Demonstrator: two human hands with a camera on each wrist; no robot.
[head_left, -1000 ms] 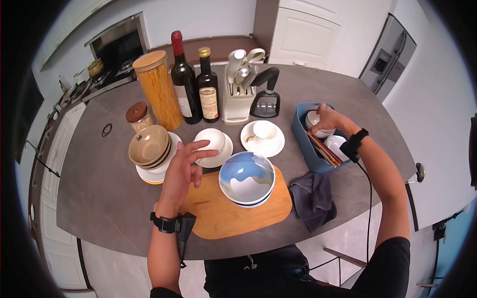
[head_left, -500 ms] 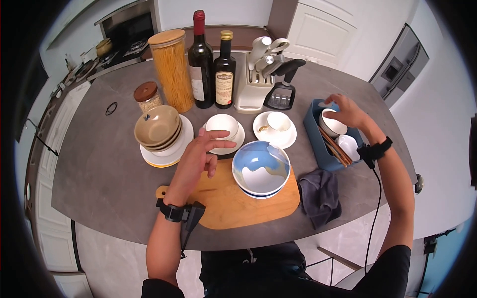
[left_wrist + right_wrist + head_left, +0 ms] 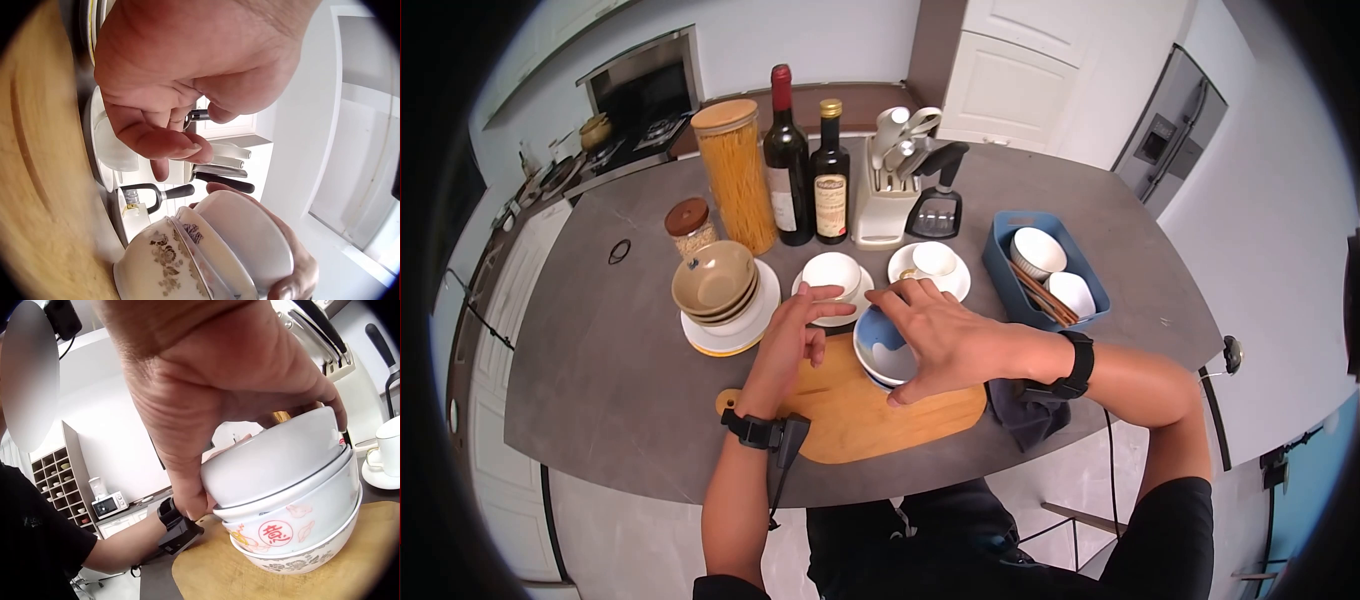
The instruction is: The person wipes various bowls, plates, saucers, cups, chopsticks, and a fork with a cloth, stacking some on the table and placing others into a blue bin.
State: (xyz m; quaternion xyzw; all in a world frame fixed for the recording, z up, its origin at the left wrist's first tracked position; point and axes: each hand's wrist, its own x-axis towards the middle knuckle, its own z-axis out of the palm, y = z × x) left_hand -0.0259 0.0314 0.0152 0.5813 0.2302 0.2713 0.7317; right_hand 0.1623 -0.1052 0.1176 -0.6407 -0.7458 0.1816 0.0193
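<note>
A stack of bowls, with a blue-and-white bowl [image 3: 874, 343] on top, stands on the wooden board [image 3: 840, 425]. My right hand [image 3: 960, 350] grips that top bowl from above, fingers over the far rim and thumb on the near side. Under the top bowl [image 3: 275, 464], the right wrist view shows a bowl with a red mark [image 3: 294, 530] and a flowered bowl [image 3: 300, 561]. Left of the stack, my left hand [image 3: 776, 350] hovers over the board's edge by a white cup [image 3: 832, 272], fingers loosely extended, holding nothing.
At the right, a blue basket [image 3: 1097, 300] holds white bowls and brown sticks. Brown bowls [image 3: 710, 282] on plates stand at the left. Behind are a pasta jar [image 3: 738, 180], two bottles and a knife block [image 3: 882, 210]. A dark cloth [image 3: 1025, 420] lies beside the board.
My right hand has moved left from the basket to the bowl stack and taken hold of the top bowl. My left hand stays near the board, little changed.
</note>
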